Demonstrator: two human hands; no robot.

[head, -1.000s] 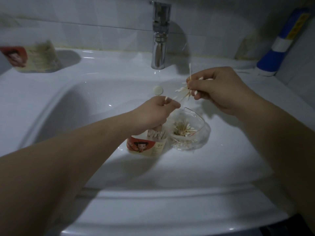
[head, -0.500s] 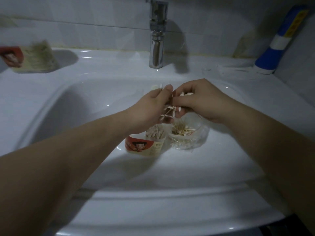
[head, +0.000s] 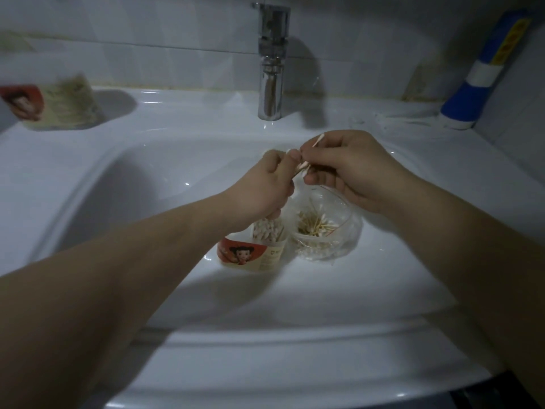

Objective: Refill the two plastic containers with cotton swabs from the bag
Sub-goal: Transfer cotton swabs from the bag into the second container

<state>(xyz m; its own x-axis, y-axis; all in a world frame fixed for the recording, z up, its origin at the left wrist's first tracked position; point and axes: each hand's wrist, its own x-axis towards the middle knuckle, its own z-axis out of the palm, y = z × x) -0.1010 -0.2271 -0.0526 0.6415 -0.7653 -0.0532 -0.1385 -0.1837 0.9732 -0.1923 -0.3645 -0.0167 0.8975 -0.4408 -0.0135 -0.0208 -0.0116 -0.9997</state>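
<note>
a small bunch of cotton swabs (head: 303, 169) hangs over the back half of the basin, pinched from both sides. the right hand (head: 354, 169) curls its fingers round one end, a single swab tip poking up past the forefinger. the left hand (head: 265, 187) nips the other end between thumb and forefinger. the two sets of fingertips meet, so most of the bunch is hidden between them.

right under the hands, on the sloping floor of the white sink (head: 147, 178), stand an open container (head: 253, 249) and a clear bag (head: 324, 231), touching side by side, with the container on the left. the container is packed with upright swabs, its mouth just beneath the little-finger side of the left hand; whether they touch cannot be told. the bag gapes open below the right wrist, loose swabs lying crisscross inside. open basin floor spreads to the left, in front and behind, up to the curved walls. the near rim runs across the bottom of the view.

the container's label is red with a dark-haired cartoon figure; its small print cannot be read. a second container (head: 56, 104) with the same red label stands on the left back ledge, blurred and well apart. the chrome faucet (head: 271, 63) rises behind the hands against the tiled wall. a blue and white tube (head: 477, 84) stands in the right back corner — the writing on its yellow band is too blurred to read.
</note>
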